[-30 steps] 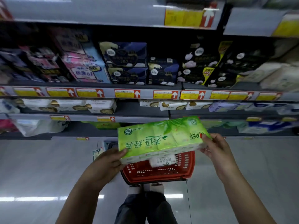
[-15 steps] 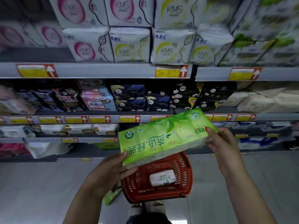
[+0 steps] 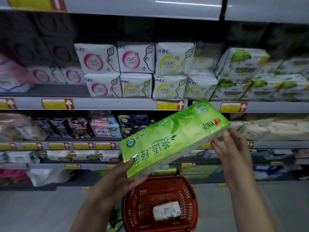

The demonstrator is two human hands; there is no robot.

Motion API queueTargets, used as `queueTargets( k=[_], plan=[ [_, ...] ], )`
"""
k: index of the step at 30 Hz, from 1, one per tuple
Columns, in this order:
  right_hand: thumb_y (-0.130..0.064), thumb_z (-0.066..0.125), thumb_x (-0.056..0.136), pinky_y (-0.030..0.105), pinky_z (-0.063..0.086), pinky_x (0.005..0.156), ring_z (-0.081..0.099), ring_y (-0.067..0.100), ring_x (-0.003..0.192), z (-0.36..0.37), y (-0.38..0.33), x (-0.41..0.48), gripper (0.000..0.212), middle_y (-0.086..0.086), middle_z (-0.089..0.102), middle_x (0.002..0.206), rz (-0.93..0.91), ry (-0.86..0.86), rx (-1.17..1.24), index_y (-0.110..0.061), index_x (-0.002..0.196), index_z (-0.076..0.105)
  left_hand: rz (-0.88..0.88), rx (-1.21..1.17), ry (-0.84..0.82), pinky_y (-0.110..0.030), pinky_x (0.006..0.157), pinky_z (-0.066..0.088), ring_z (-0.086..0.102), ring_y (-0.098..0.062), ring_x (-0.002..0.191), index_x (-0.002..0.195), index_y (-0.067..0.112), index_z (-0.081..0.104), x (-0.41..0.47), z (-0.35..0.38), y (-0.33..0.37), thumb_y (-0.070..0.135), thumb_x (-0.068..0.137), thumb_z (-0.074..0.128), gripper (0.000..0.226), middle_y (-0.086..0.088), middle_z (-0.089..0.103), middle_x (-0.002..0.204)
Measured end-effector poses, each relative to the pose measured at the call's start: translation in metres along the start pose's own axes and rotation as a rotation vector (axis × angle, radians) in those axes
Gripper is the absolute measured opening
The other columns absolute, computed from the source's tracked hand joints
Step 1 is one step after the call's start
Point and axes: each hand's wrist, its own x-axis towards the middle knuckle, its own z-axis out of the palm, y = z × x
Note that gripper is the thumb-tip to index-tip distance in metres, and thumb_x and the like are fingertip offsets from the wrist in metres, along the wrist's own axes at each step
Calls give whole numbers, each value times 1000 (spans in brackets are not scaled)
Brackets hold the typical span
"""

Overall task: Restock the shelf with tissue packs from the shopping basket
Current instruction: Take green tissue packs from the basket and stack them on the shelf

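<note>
Lower centre of the frame, the red shopping basket (image 3: pixel 136 206) is sitting on the floor with one white pack (image 3: pixel 167 210) lying in it. It is now sitting well below the load, whereas a second ago the load was hanging just over its rim. Above it, the left hand (image 3: pixel 110 186) is gripping the lower-left corner of the green tissue pack (image 3: pixel 173 139), thumb on the printed face and fingers (image 3: pixel 137 180) curling underneath. The right hand (image 3: pixel 234 151) is holding the upper-right end, its fingers curled against the pack's side and underside. Between them the pack is being carried in the air at centre-right, tilting with its right end higher and steeper than half a second ago. Its top corner is now coming level with the price tag (image 3: pixel 169 104) on the shelf (image 3: pixel 117 103) behind. The view is also swinging upward, so the white ABC KMS packs (image 3: pixel 135 59) are filling the middle of the frame and green-and-white packs (image 3: pixel 242 64) are showing at upper right. Judging from this, the lift out of the basket is finished and the placing is beginning. Which gap the pack is heading for I cannot tell
</note>
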Motion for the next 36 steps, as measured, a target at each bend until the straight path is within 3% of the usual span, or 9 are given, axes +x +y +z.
queueTargets(
  k=[3, 8, 14, 18, 23, 26, 30, 32, 36],
  plan=[
    [-70, 80, 43, 29, 54, 86, 68, 19, 105, 8, -9, -3, 95, -1, 60, 127, 59, -106, -24, -30, 124, 52, 29, -54, -14, -42, 66, 59, 62, -41, 107, 121, 19, 57, 7, 7, 0, 14, 21, 99, 108, -9, 35, 151],
    [-71, 80, 43, 24, 56, 84, 67, 16, 106, 23, -15, -10, 98, -2, 69, 118, 130, -323, -111, -27, 126, 52, 88, -85, -147, -42, 64, 59, 68, -40, 95, 115, 12, 61, 13, 29, 3, 10, 20, 99, 102, -19, 64, 122],
    [-64, 79, 54, 32, 51, 96, 64, 15, 112, 50, -20, -22, 86, -3, 68, 119, 168, -550, -166, -26, 127, 54, 126, -122, -230, -46, 65, 58, 69, -38, 96, 119, 5, 57, 27, 48, -1, 10, 22, 99, 106, -20, 66, 118],
    [-33, 74, 75, 42, 47, 102, 62, 18, 114, 62, -23, -21, 56, 0, 68, 119, 166, -552, -112, -26, 127, 53, 152, -120, -318, -46, 72, 58, 65, -37, 107, 122, 5, 61, 31, 65, -4, 12, 33, 98, 97, -19, 61, 128],
    [-15, 75, 74, 24, 54, 82, 66, 15, 106, 74, -22, -16, 63, 2, 70, 113, 118, -486, -73, -26, 128, 44, 204, -109, -408, -50, 87, 54, 56, -37, 121, 134, 10, 49, 38, 86, -11, 16, 45, 95, 101, -18, 55, 136],
    [-5, 77, 74, 23, 55, 77, 67, 17, 102, 76, -22, -11, 65, 4, 70, 110, 91, -418, -13, -22, 128, 45, 239, -55, -411, -51, 101, 44, 54, -32, 125, 136, 16, 48, 42, 92, -10, 18, 51, 93, 96, -12, 55, 138],
    [-5, 78, 70, 26, 56, 75, 67, 19, 100, 71, -25, -4, 64, 0, 72, 102, 44, -368, 13, -23, 123, 48, 256, 100, -339, -46, 95, 49, 60, -28, 118, 136, 16, 46, 44, 95, -2, 13, 67, 74, 74, -7, 63, 129],
    [0, 75, 72, 25, 56, 73, 68, 17, 98, 64, -28, -2, 60, -1, 72, 101, 13, -356, 4, -25, 120, 50, 277, 121, -325, -46, 93, 52, 58, -30, 120, 135, 13, 47, 43, 94, 8, 26, 58, 87, 88, -10, 61, 131],
    [-14, 77, 64, 26, 56, 72, 67, 11, 100, 44, -42, 4, 67, -5, 69, 110, -26, -385, -100, -35, 122, 51, 381, 60, -253, -35, 84, 57, 60, -21, 116, 128, 19, 51, 40, 82, 38, 40, 30, 97, 111, -3, 59, 133]
  ],
)
